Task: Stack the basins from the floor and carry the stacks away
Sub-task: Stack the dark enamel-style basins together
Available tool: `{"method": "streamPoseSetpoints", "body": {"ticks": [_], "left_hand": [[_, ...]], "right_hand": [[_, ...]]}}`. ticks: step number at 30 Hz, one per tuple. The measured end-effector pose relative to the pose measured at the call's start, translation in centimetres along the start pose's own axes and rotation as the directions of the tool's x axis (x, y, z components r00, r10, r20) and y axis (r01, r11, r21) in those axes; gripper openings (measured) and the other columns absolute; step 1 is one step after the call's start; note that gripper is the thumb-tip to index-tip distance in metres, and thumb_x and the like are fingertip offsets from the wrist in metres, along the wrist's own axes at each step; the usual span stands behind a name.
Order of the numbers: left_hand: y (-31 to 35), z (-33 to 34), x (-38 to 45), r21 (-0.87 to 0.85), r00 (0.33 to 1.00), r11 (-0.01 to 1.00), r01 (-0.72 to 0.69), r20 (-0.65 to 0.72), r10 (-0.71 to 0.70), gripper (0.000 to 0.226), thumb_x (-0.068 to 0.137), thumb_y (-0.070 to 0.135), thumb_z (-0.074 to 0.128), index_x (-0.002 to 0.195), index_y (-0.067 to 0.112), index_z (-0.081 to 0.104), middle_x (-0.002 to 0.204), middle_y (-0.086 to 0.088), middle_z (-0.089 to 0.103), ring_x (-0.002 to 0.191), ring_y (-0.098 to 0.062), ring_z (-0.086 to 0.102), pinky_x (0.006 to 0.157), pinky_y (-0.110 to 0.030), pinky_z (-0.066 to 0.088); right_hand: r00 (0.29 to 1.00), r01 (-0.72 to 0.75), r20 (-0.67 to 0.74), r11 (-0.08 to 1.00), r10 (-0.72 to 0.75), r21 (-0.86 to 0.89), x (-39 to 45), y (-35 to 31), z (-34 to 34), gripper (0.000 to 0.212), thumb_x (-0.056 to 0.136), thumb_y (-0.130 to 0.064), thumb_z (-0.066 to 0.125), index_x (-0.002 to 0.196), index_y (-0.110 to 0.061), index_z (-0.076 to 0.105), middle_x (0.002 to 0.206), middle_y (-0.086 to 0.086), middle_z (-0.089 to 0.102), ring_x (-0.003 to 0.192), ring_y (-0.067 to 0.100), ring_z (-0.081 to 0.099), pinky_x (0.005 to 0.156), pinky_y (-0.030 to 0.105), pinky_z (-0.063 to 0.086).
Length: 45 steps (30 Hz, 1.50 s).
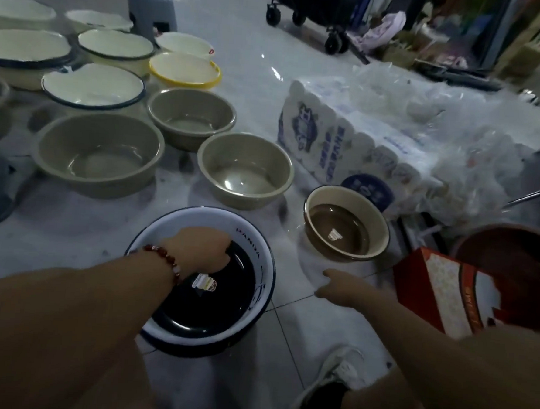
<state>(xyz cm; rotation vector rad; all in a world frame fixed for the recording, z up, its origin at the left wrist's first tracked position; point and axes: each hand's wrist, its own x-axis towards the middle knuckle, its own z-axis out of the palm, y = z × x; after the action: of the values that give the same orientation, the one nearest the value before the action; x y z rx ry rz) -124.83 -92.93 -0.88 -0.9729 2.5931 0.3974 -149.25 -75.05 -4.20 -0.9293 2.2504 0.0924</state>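
On the tiled floor, nearest basin: a white enamel basin with a dark blue rim, glossy, round, lettering on its inner wall.
Its contents: a dark navy basin nested inside, smooth, with a sticker on its bottom.
Left hand: reaches into the white basin, fingers curled down over the far edge of the navy basin and clamped on it (a red bead bracelet circles the wrist).
Right hand: hovers low over the floor between the white basin and the brown one, fingers loosely apart, holding nothing.
Brown basin: cream rim band, glossy brown inside, empty but for a small label, just beside a wrapped pack of tissue rolls.
Beige basins: three plastic ones, matte, round and empty, set apart from each other behind the white basin.
Far left: cream enamel basins with dark rims, one yellow-rimmed basin, all shallow-looking and empty.
Right edge: a red cardboard box with torn white patches, leaning against a reddish-brown basin.
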Motion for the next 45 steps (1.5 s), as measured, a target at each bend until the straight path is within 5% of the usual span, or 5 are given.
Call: {"method": "streamPoseSetpoints", "body": {"ticks": [16,28,34,40,45], "left_hand": [[6.8,0.3,10.3,-0.119,0.974,0.991,-0.066,0.210,0.090,0.029,0.097,0.026,0.048,0.120,0.014,0.059,0.115,-0.005,0.063,0.097,-0.025,0.061,0.078,-0.035,0.050],[7.3,0.4,14.8,-0.072,0.916,0.995,-0.068,0.391,0.091,0.031,0.103,0.028,0.042,0.125,0.011,0.057,0.115,-0.004,0.060,0.090,-0.020,0.054,0.064,-0.028,0.037],[6.1,-0.1,14.9,-0.101,0.895,0.993,-0.057,0.436,0.096,0.032,0.102,0.028,0.043,0.126,0.012,0.057,0.124,-0.005,0.061,0.101,-0.022,0.059,0.074,-0.030,0.040],[5.9,-1.0,14.1,-0.190,0.929,0.981,-0.028,0.358,0.096,0.033,0.101,0.034,0.044,0.125,0.016,0.058,0.125,-0.005,0.060,0.099,-0.022,0.055,0.074,-0.030,0.038],[5.1,-1.5,12.6,-0.170,0.927,0.985,-0.015,0.368,0.077,0.038,0.102,0.035,0.044,0.131,0.014,0.055,0.132,-0.006,0.057,0.108,-0.023,0.055,0.079,-0.029,0.038]], "right_hand": [[0.993,-0.094,-0.054,0.982,0.104,0.164,18.6,-0.9,0.2,0.064,0.088,-0.020,0.067,0.141,0.005,0.041,0.140,0.022,0.048,0.126,0.035,0.049,0.099,0.033,0.043],[0.948,-0.285,-0.073,0.927,0.311,0.243,30.3,4.5,0.3,0.113,0.057,-0.039,0.074,0.152,-0.007,0.022,0.152,0.017,0.032,0.135,0.039,0.039,0.110,0.048,0.039],[0.953,-0.260,-0.121,0.957,0.276,0.131,29.9,6.0,1.2,0.068,0.080,-0.057,0.052,0.132,-0.013,0.056,0.132,0.017,0.057,0.120,0.039,0.052,0.103,0.044,0.043],[0.933,-0.357,0.049,0.902,0.356,0.243,25.8,7.1,5.2,0.023,0.083,-0.024,0.066,0.086,-0.002,0.068,0.093,0.016,0.064,0.080,0.030,0.061,0.073,0.034,0.048],[0.906,-0.377,-0.073,0.873,0.417,0.311,21.1,6.9,8.9,0.034,0.095,-0.022,0.049,0.121,-0.007,0.067,0.123,0.017,0.065,0.117,0.032,0.059,0.094,0.030,0.045]]}}
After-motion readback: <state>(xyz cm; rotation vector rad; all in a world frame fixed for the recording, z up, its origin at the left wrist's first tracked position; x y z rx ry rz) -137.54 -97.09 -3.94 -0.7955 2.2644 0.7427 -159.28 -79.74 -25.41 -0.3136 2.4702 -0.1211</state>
